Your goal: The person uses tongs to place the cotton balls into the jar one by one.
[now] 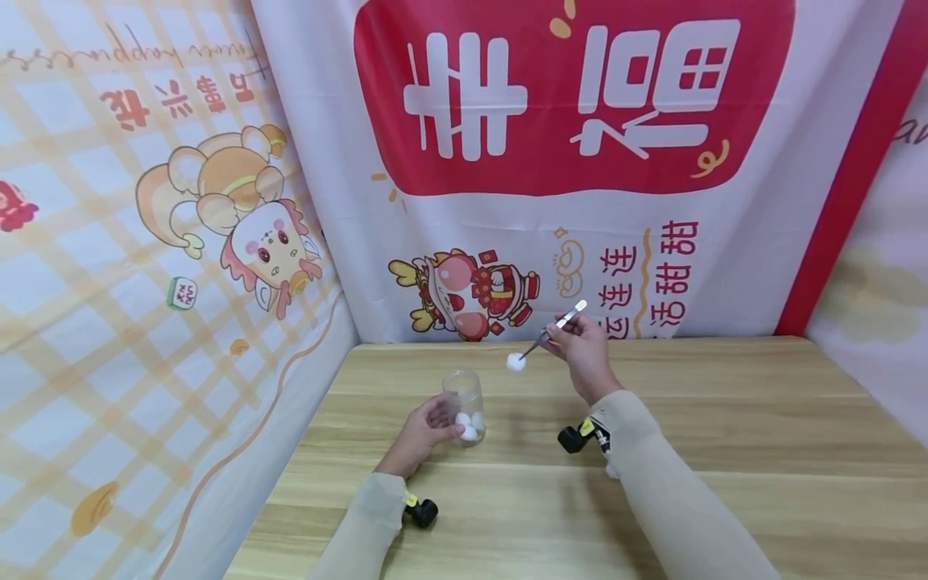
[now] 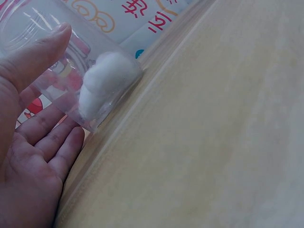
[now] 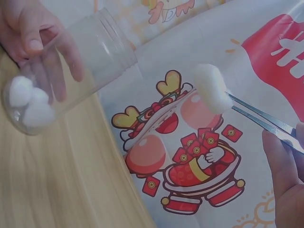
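Upright on the table stands a clear plastic jar without a lid, several white cotton balls lying at its bottom. My left hand holds the jar from the left side, thumb on the near wall and fingers behind it. Up and to the right of the jar, my right hand pinches metal tweezers. Their tips grip one cotton ball, which hangs in the air apart from the jar's mouth.
Beneath the right wrist a small white piece shows, mostly hidden by the sleeve. A printed cloth hangs at the table's back edge, and a checked cloth borders the left side. Wrist cameras sit on both forearms.
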`<state>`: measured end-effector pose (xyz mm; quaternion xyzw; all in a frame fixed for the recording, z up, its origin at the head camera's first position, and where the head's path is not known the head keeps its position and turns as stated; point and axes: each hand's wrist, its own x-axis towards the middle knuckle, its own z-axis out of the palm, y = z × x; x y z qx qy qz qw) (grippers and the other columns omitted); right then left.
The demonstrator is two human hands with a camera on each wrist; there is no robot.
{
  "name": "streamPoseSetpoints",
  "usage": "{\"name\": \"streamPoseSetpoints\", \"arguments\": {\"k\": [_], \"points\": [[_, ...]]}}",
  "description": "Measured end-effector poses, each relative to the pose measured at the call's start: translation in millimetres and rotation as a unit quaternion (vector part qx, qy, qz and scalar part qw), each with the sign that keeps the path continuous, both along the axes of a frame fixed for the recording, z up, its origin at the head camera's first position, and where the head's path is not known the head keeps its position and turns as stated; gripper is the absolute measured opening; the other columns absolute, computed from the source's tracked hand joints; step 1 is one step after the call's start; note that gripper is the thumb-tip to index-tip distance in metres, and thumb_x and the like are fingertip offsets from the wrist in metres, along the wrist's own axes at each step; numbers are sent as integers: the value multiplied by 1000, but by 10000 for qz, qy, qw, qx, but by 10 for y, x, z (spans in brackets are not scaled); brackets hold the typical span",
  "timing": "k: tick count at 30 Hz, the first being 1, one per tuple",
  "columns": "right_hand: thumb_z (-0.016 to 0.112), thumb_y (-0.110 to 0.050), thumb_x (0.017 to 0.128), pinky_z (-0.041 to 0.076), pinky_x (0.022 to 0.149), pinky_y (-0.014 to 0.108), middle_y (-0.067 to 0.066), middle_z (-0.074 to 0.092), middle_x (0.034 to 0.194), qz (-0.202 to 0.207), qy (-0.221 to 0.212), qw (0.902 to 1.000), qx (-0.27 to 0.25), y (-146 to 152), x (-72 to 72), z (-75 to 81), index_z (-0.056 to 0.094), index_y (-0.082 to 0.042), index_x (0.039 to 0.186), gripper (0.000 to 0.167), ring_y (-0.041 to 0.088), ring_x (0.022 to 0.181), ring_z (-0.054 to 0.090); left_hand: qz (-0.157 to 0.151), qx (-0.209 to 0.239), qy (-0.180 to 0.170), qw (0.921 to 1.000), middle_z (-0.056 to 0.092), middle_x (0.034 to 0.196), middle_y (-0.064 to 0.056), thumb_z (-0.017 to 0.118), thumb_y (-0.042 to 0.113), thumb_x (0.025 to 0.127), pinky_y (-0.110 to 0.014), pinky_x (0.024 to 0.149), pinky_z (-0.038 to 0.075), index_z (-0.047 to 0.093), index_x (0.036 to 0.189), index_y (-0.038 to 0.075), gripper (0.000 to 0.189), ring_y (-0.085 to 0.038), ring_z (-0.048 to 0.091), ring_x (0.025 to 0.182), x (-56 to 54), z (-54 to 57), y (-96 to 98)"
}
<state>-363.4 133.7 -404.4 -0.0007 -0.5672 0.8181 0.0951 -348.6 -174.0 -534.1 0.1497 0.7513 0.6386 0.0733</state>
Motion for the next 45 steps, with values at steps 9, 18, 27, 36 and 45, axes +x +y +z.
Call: {"name": "streamPoseSetpoints", "arguments": {"k": [9, 18, 27, 36, 45], "points": [[60, 6, 92, 55, 88, 36, 13, 51, 104, 78, 91, 9998, -128, -67, -13, 28, 54, 1, 111, 21, 28, 102, 58, -98, 82, -106, 9999, 48, 142, -15, 79, 14, 83, -40, 106, 40, 46, 143, 9, 69, -31, 47, 128, -9, 18, 20], [61, 9, 90, 55, 87, 37, 12, 52, 100, 153, 74, 9993, -339, -180, -47, -11, 55, 0, 109, 21, 25, 97, 60, -48, -8, -189, 9998, 50, 140, -18, 77, 7, 84, -40, 105, 42, 49, 140, 5, 63, -32, 49, 126, 143, 242, 24], [59, 6, 92, 56, 85, 35, 17, 53, 107, 231, -56, 9993, -295, -295, -13, 1, 55, 0, 112, 21, 28, 102, 61, -131, 126, -220, 9996, 50, 140, -17, 76, 7, 84, -41, 106, 41, 49, 140, 5, 62, -32, 48, 127, 177, 289, 32], [58, 8, 92, 56, 86, 36, 21, 52, 112, 324, 87, 9989, -334, -390, -4, 27, 52, 5, 113, 22, 35, 109, 57, -12, 131, -41, 9999, 51, 140, -14, 80, 14, 82, -40, 106, 40, 49, 140, 9, 66, -30, 48, 128, -17, 30, 9], [60, 6, 92, 56, 86, 36, 24, 51, 117, 362, -10, 9989, -308, -486, 17, 18, 54, 3, 110, 19, 37, 112, 55, 82, -88, -78, 9999, 52, 140, -12, 81, 22, 80, -41, 106, 41, 48, 141, 11, 70, -29, 48, 127, -2, 19, 9]]}}
